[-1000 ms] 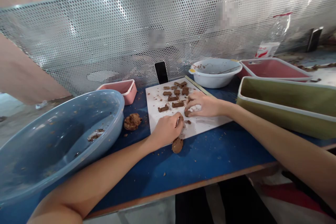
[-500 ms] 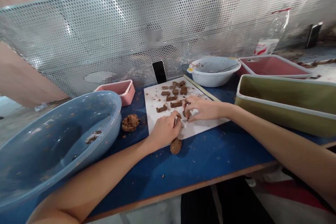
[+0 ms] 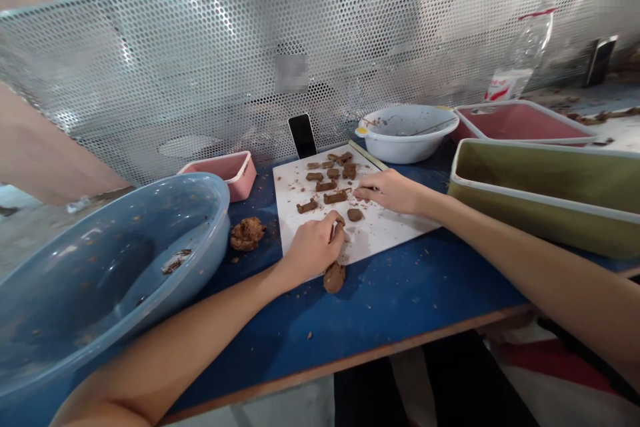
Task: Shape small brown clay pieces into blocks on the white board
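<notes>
Left hand (image 3: 314, 245), right hand (image 3: 394, 191) apart; grips unclear. Right's now off clay lump (image 3: 355, 215), leaving it loose at its 8 o'clock.

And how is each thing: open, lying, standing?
Left grip: curled, contents unclear
Right grip: curled, contents unclear
Clay pieces: lying loose
White board: flat, crumby
Blue basin: open, scraps inside
White basin: open, dirty
Green bin: open
Small pink bin: open
Big pink bin: open
Phone: upright, screen dark
Bottle: standing
</notes>
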A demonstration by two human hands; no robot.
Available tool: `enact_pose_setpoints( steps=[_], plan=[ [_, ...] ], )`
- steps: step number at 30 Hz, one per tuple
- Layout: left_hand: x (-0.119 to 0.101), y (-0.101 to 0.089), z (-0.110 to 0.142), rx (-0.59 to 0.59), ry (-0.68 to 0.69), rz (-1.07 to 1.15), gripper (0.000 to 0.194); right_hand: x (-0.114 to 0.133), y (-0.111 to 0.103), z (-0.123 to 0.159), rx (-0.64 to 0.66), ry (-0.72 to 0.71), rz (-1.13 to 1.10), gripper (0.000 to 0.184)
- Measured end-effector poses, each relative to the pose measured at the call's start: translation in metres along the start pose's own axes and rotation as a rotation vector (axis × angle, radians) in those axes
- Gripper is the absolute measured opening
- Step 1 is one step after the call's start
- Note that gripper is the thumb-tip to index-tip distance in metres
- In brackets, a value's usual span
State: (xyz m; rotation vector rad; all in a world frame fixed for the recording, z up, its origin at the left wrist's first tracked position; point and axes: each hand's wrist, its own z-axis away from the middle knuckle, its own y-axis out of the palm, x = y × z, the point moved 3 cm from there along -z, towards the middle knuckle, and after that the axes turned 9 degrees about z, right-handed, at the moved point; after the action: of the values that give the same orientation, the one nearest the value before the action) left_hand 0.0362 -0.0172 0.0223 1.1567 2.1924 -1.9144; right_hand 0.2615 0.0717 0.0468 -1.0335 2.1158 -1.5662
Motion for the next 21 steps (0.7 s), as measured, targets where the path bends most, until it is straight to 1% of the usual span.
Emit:
enact_pose_setpoints(
  steps=[1, 3, 7, 9, 10, 13, 14, 17, 19, 21],
  plan=[
    [-0.0001, 0.0000, -0.0001, -0.001, 0.003, -0.003, 0.022, -0.0003, 0.0006, -0.0002, 0.033, 0.044, -0.005, 0.055],
    [-0.0004, 0.0000, -0.0004, -0.001, 0.000, -0.010, 0.022, 0.0002, 0.0017, -0.0005, 0.084, 0.098, -0.057, 0.052],
    [-0.0001, 0.0006, -0.0011, 0.001, -0.010, -0.016, 0.022, 0.0019, 0.0006, -0.0012, 0.033, 0.076, -0.163, 0.029],
    [0.0006, 0.0013, -0.0011, 0.003, -0.008, -0.014, 0.023, 0.0011, 0.0003, -0.0010, 0.029, 0.088, -0.198, 0.023],
    [0.0011, 0.0016, -0.0009, 0.005, -0.007, -0.014, 0.023, 0.0007, 0.0002, -0.0009, 0.040, 0.097, -0.206, 0.023],
    [0.0021, 0.0023, -0.0005, 0.008, -0.002, -0.014, 0.024, 0.0013, -0.0001, -0.0001, 0.093, 0.107, -0.233, 0.032],
    [0.0023, 0.0024, -0.0004, 0.007, -0.003, -0.015, 0.024, 0.0020, -0.0003, 0.0002, 0.101, 0.106, -0.246, 0.032],
    [0.0024, 0.0021, -0.0005, -0.002, -0.003, -0.015, 0.023, 0.0042, -0.0013, 0.0008, 0.071, 0.103, -0.287, 0.017],
    [0.0021, 0.0018, -0.0008, -0.006, 0.000, -0.018, 0.023, 0.0050, -0.0015, 0.0010, 0.054, 0.110, -0.288, 0.015],
    [0.0019, 0.0016, -0.0009, -0.005, 0.003, -0.024, 0.023, 0.0051, -0.0010, 0.0010, 0.069, 0.119, -0.260, 0.024]
  ],
)
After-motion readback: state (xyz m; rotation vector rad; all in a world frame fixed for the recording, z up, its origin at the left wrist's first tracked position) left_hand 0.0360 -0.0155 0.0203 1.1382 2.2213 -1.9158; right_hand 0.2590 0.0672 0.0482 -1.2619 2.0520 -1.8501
